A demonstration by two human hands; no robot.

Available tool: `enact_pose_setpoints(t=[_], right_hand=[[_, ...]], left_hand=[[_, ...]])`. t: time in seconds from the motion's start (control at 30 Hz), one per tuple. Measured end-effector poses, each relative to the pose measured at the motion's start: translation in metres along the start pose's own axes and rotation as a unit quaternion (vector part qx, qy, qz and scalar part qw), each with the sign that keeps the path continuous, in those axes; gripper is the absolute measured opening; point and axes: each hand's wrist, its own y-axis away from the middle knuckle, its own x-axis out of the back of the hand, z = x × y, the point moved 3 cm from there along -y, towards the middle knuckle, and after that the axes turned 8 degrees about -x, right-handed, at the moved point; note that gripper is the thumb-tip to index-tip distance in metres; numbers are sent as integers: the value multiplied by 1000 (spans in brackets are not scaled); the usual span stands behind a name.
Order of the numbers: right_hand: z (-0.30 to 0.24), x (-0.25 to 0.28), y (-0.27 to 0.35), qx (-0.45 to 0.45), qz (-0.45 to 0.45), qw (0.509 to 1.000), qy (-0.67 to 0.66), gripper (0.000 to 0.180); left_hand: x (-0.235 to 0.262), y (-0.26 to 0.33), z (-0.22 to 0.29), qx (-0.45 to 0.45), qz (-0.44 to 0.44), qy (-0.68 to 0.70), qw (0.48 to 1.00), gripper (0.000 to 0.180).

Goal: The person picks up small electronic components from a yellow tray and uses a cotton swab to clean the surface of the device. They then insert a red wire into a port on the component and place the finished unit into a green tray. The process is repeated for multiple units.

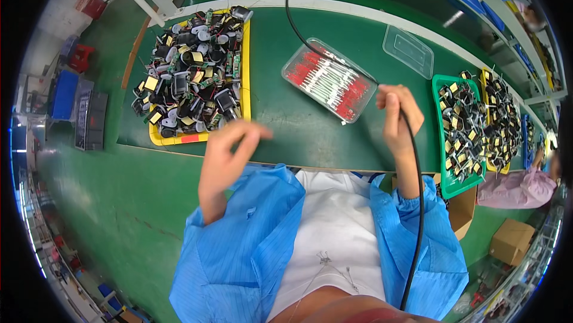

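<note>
My right hand [401, 114] is raised near the right end of a clear plastic box, fingers curled closed around a black cable [418, 191]. The cable runs from the top of the view into the fist and down past my right arm. The box [289, 72] holds rows of small parts with red ends and white middles. My left hand [230, 156] hovers at the near right corner of a yellow tray [246, 72]. Its index finger is stretched out and the fingertips are blurred; I see nothing in it. Small black-and-grey electronic assemblies [194, 78] with wires and yellow pads heap that tray.
A clear lid [408, 51] lies at the back right of the green table [268, 30]. On the right stand a green tray [446, 185] and another yellow tray [486, 78] of similar assemblies. Another person's pink sleeve [518, 190] and a cardboard box [512, 242] are beyond.
</note>
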Motion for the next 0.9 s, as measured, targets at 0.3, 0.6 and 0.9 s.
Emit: enact_pose_setpoints(t=[0.3,0.6,0.9], right_hand=[[-1,74,-18,112,186,924,315,12],[32,118,27,-64,-102,913,390,21],[59,127,-10,-200,-253,866,381,44]], left_hand=[[-61,-87,-25,-35,216,-167,961,27],[-68,-100,-51,107,235,-185,948,22],[-100,-83,-49,225,276,142,923,18]])
